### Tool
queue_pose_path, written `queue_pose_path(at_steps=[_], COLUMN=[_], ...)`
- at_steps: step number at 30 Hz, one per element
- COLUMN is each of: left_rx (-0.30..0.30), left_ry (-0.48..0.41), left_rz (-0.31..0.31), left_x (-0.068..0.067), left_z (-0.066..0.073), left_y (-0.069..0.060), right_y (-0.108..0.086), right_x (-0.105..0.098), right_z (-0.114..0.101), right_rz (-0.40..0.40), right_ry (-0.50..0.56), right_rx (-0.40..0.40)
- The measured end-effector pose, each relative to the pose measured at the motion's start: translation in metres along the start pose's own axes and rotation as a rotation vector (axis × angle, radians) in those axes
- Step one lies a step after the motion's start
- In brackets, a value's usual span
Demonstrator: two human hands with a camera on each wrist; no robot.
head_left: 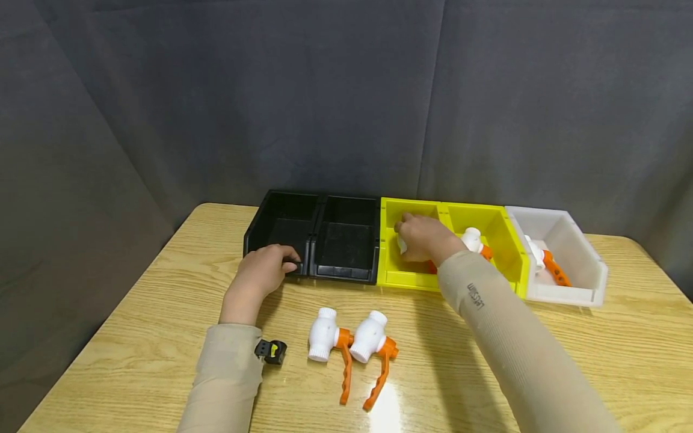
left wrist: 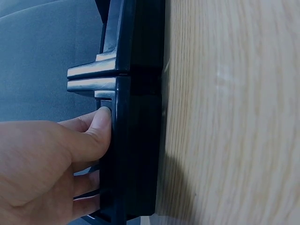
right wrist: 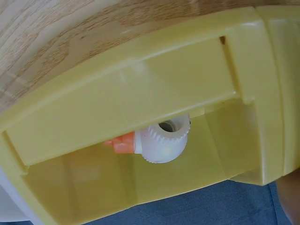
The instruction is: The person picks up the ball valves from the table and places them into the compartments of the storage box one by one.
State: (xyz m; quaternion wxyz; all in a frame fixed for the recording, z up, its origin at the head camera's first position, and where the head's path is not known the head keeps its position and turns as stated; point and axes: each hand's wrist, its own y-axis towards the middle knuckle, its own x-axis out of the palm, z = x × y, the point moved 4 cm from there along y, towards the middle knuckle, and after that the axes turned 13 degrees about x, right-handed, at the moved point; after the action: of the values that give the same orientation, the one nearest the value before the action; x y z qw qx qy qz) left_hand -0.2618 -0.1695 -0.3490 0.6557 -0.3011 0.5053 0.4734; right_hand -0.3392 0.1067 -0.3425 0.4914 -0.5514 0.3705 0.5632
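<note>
My left hand [head_left: 265, 273] grips the front lip of the far left black bin [head_left: 278, 240]. In the left wrist view, the thumb [left wrist: 101, 123] presses on that lip while other fingers reach inside. My right hand [head_left: 425, 237] is down in the left yellow bin [head_left: 406, 279], fingers bent over a white ball valve [head_left: 402, 244] with an orange part [head_left: 432, 267]; the hand hides most of it. Another ball valve [head_left: 473, 239] lies in the right yellow bin [head_left: 500, 240]; the right wrist view shows its white body [right wrist: 164, 143] there.
Two ball valves with orange handles lie on the wooden table, a left one [head_left: 323, 337] and a right one [head_left: 369, 338]. A second black bin [head_left: 346, 240] stands in the row. At its right end, a white bin [head_left: 582, 264] holds a valve [head_left: 554, 267]. Grey curtain [head_left: 335, 96] hangs behind.
</note>
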Motion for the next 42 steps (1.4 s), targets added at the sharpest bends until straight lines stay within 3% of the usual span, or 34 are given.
queue_pose_path(at_steps=[9,27,42], left_rx=[0.012,0.000,-0.002], left_ry=[0.006,-0.006,-0.002], left_rz=[-0.005,-0.002,-0.008], left_x=[0.000,-0.001,0.000], left_z=[0.000,-0.001,0.001], left_y=[0.000,-0.002,-0.002], right_y=[0.001,0.001,-0.009], right_x=[0.002,-0.001,0.002], right_z=[-0.002,-0.003,0.001], right_rz=[-0.047,-0.052,0.021], right_ry=[0.023,-0.004,-0.035], right_rx=[0.039,0.050,-0.021])
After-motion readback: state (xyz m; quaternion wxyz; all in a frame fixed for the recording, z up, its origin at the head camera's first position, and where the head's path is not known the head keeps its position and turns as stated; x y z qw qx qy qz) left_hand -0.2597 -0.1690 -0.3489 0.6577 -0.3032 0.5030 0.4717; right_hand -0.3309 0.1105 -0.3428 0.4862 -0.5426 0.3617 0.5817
